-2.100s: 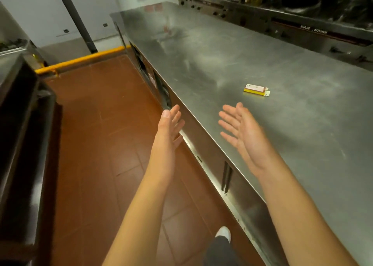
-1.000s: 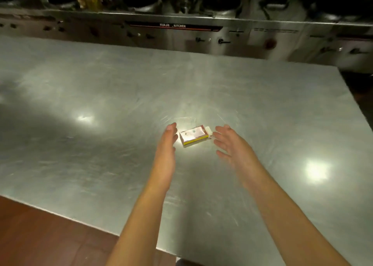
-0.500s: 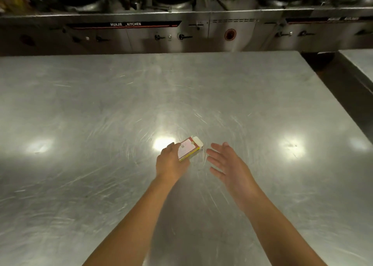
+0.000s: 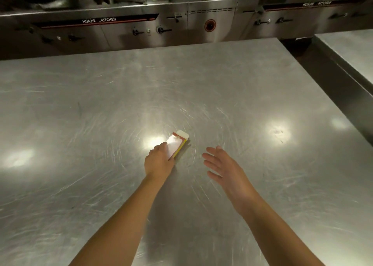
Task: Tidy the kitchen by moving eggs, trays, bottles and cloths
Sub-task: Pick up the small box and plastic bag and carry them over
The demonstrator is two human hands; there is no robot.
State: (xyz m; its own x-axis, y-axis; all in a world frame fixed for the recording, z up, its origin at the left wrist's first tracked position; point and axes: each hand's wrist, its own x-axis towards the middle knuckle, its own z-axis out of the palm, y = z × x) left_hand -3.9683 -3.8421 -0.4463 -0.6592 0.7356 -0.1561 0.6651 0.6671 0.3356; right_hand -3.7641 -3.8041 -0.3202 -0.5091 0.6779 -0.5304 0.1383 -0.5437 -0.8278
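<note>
A small flat box [image 4: 178,143], white on top with a red band and a yellow side, lies on the steel table [image 4: 101,114]. My left hand [image 4: 159,161] grips its near end, fingers curled around it, and the far end with an open white flap sticks out past my fingers. My right hand [image 4: 224,167] hovers just to the right of the box, palm turned inward, fingers spread, holding nothing. No eggs, trays, bottles or cloths are in view.
A steel cooking range [image 4: 141,25] with knobs and dark woks runs along the table's far edge. A second steel table [image 4: 351,49] stands at the right, across a dark gap. Bright light reflections spot the scratched tabletop.
I turned from the aisle to face the table and reached both hands to the box. My left hand closed on its near end; the right hand stayed open beside it.
</note>
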